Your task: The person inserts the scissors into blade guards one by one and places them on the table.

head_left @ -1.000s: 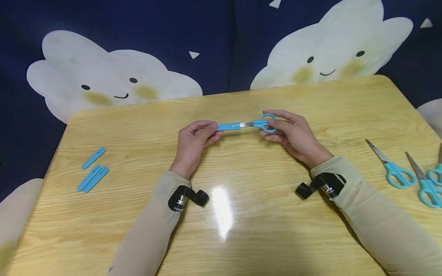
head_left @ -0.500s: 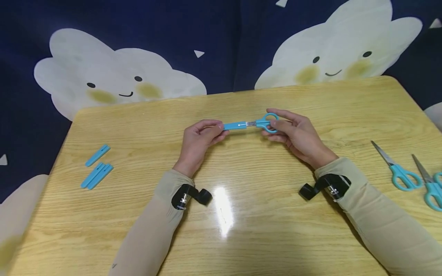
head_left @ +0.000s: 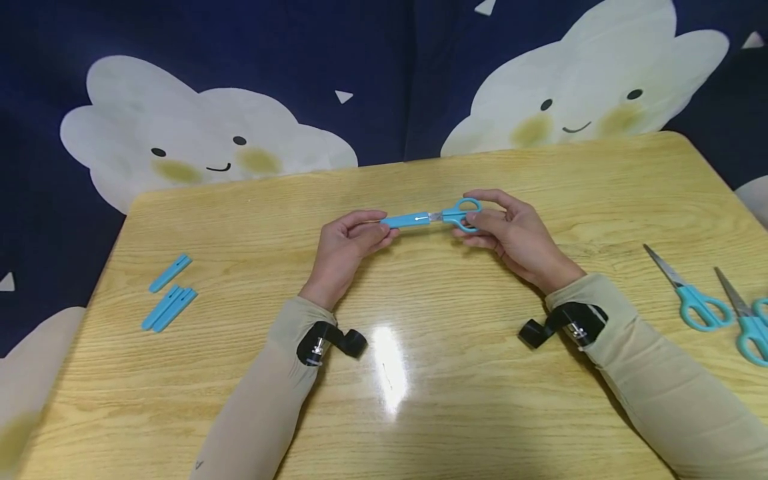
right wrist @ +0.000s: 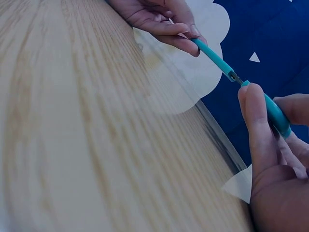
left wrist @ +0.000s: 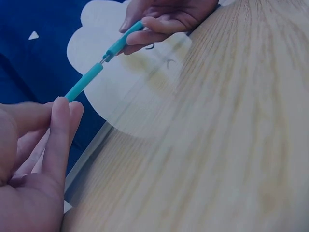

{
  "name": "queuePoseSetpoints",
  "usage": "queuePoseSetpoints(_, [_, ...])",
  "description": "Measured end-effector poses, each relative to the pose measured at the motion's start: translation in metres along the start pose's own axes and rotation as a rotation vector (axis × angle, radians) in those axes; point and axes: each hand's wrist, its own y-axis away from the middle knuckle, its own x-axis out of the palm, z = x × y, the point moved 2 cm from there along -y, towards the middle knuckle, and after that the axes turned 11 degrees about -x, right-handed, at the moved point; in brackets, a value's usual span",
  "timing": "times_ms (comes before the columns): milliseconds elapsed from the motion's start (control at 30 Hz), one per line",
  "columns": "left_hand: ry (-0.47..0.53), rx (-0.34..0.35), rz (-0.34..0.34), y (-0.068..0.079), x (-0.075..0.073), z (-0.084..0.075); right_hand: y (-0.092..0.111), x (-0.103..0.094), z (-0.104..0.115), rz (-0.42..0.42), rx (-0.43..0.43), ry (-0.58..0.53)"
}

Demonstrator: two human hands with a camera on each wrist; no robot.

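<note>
1. Blue plastic sheath point(head_left: 407, 220) covers most of the blade of the scissors point(head_left: 447, 216), which are held in the air just above the middle of the wooden table point(head_left: 420, 373), between both hands.
2. Left hand point(head_left: 345, 250): fingers curled, thumb and fingertips pinching the free end of the sheath. In the left wrist view the sheath point(left wrist: 84, 82) runs from those fingertips point(left wrist: 60, 125) up toward the other hand point(left wrist: 164, 19).
3. Right hand point(head_left: 516, 237): fingers curled round the teal loop handle, thumb on its near side. In the right wrist view the thumb point(right wrist: 251, 125) presses along the handle point(right wrist: 276, 115).
4. A short strip of bare metal blade shows between sheath mouth and handle, so the sheath is not fully seated against the handle. Seen also in the right wrist view, where a small metal gap point(right wrist: 235, 77) sits past the sheath point(right wrist: 212, 55).
5. Scissors lie roughly level, tip pointing to the person's left, handle to the right.
6. Three more blue sheaths point(head_left: 169, 293) lie on the table near its left edge, well apart from the hands: one alone, two touching side by side.
7. Uncovered teal-handled scissors point(head_left: 690, 293) lie near the right edge, another pair point(head_left: 744, 317) just beside them, partly cut off by the frame.
8. Both forearms in beige sleeves point(head_left: 270, 393) with a black wrist camera mount point(head_left: 330, 341) on each.
9. Dark blue cloth with white smiling clouds point(head_left: 198, 147) behind the table.
</note>
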Motion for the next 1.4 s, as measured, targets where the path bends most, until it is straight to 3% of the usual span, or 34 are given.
queuePoseSetpoints(1400, [-0.026,0.006,0.037,0.0004,-0.0026,-0.0004,-0.0016,-0.0004,-0.0026,-0.006,0.014,0.042])
